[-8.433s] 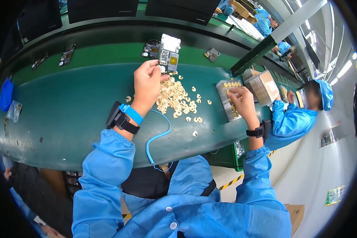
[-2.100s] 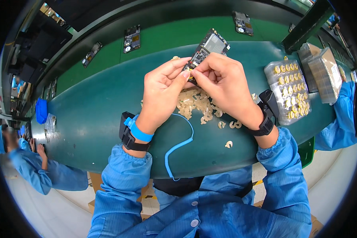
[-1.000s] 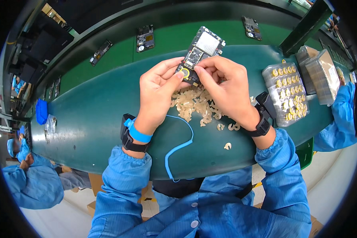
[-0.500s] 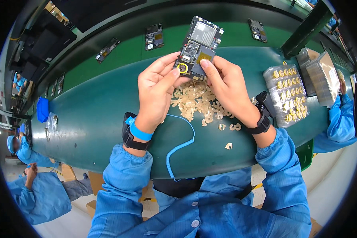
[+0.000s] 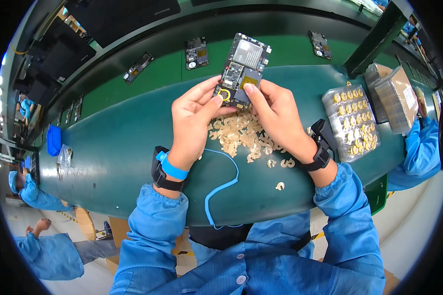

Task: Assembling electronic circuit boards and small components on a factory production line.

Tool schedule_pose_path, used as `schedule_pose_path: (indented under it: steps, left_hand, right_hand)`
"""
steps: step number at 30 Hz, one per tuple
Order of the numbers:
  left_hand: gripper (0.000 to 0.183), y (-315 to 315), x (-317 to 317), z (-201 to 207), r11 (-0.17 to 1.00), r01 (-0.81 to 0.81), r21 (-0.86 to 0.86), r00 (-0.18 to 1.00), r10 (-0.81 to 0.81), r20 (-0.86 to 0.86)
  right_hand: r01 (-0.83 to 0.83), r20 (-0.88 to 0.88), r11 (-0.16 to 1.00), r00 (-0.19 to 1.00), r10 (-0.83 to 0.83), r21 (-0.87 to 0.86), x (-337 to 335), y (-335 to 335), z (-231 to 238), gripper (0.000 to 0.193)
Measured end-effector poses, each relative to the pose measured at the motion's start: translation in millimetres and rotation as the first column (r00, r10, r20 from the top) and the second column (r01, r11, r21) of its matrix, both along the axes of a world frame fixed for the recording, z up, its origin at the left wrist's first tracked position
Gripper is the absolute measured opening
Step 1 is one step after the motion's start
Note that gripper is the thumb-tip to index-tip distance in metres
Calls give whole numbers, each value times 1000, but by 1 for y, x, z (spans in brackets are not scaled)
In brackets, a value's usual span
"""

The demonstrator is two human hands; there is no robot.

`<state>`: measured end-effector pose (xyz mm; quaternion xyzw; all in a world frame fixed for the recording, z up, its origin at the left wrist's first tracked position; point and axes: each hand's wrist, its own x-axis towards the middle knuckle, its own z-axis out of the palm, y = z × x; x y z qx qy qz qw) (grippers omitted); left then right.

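A black circuit board [image 5: 241, 66] with a silver shield plate is held up between my two hands, above the green table. My left hand [image 5: 194, 110] grips its lower left edge, with the thumb at a yellow ring [image 5: 223, 95] on the board. On the other side, my right hand [image 5: 275, 110] is closed on the lower right edge, thumb lying by a gold patch. Under the hands, a pile of small cream-coloured C-shaped pieces [image 5: 236, 135] lies on the table, with a few strays toward me. The fingers behind the board are mostly hidden.
At right stands a clear tray [image 5: 342, 147] of yellow round parts, beside stacked clear boxes [image 5: 397, 98]. More circuit boards [image 5: 197, 53] lie on the green strip beyond the table. A coiled blue cord [image 5: 220, 187] crosses the table. Co-workers [image 5: 49, 255] are at left and right.
Both hands still hold the circuit board in the same grip. It sits slightly lower and further left in the picture, while the surroundings have shifted a little too.
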<state>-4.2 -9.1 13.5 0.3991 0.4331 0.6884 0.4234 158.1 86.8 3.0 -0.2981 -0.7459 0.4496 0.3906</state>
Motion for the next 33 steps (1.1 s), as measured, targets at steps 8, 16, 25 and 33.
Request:
schedule_pose_path:
  steps: [8, 16, 25, 33]
  left_hand:
    - [39, -1, 2, 0, 1000, -15, -1, 998, 15, -59]
    - [35, 0, -1, 2, 1000, 0, 16, 997, 2, -72]
    - [33, 0, 0, 0, 1000, -5, 8, 997, 5, -71]
    - [28, 0, -4, 0, 998, 58, 14, 994, -59, 87]
  right_hand:
    - [5, -25, 1000, 1000, -5, -2, -1, 0, -3, 42]
    - [16, -5, 1000, 1000, -16, 7, -2, -2, 2, 41]
    - [27, -10, 1000, 1000, -27, 11, -2, -3, 2, 40]
    - [1, -38, 1000, 999, -1, 9, 0, -2, 1, 38]
